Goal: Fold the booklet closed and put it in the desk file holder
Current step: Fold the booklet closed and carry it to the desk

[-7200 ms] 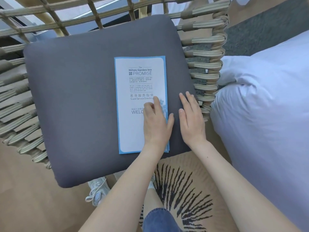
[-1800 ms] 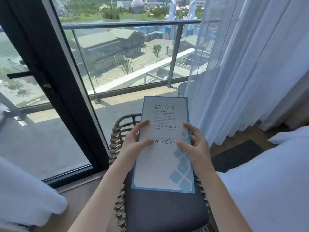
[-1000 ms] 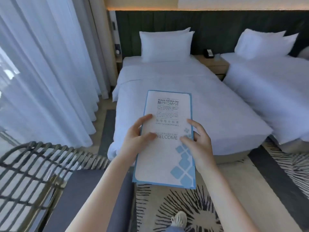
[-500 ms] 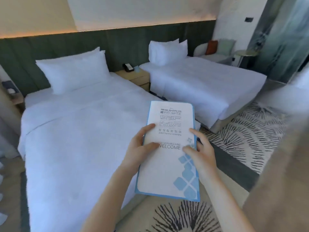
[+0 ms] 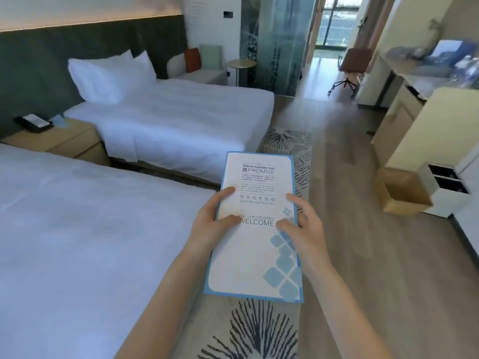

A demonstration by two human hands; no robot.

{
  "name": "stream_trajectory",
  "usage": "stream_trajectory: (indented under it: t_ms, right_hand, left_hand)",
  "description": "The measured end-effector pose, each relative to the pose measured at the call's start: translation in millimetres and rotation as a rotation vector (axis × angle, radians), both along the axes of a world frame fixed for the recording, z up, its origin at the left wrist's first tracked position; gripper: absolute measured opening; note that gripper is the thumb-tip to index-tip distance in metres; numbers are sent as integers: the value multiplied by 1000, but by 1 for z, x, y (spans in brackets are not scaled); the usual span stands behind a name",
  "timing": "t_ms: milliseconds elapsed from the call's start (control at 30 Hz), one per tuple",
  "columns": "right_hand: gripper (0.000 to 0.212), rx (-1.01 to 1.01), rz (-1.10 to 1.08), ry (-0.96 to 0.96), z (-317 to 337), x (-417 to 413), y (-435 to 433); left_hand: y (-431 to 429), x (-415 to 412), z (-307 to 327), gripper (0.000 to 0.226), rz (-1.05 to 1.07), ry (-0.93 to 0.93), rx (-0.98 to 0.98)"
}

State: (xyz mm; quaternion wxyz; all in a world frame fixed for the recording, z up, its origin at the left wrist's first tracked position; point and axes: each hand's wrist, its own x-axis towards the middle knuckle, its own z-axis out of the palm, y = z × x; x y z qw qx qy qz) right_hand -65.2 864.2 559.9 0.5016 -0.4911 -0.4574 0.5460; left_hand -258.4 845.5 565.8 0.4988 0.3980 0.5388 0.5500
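The booklet (image 5: 256,177) is folded closed, white with a blue border and "WELCOME" printed on its cover. I hold it up in front of me above the floor. My left hand (image 5: 211,224) grips its left edge, thumb on the cover. My right hand (image 5: 304,229) grips its right edge the same way. A desk (image 5: 412,68) with blurred blue and white items stands at the far right. I cannot make out a file holder on it.
Two white beds: one at my left (image 5: 77,242), one farther back (image 5: 181,117), with a wooden nightstand (image 5: 59,143) between them. A brown bin (image 5: 401,193) and a white cabinet (image 5: 445,187) stand at the right. Wood floor and patterned rug (image 5: 290,143) run ahead toward a brown chair (image 5: 355,60).
The booklet was lifted off the chair cushion by both hands. My view has swung right from the window across the beds to the room's desk side. The grip is unchanged.
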Motion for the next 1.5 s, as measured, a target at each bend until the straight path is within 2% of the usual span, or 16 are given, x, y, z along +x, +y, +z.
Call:
stream_trajectory:
  t_ms: [467, 633, 900, 1267, 1500]
  right_hand:
    - [56, 13, -260, 41, -6, -96, 175]
    - [56, 4, -332, 62, -7, -106, 234]
    - [56, -36, -418, 19, -35, -51, 355]
    - [55, -55, -321, -13, -45, 76, 621]
    - [57, -89, -232, -24, -55, 115, 773]
  left_hand:
    - [223, -94, -7, 57, -226, 41, 41]
    - [298, -102, -10, 56, -313, 68, 37]
    - [430, -47, -46, 56, -388, 49, 12]
    - [677, 72, -53, 57, -297, 40, -19]
    - [816, 103, -64, 58, -244, 22, -44]
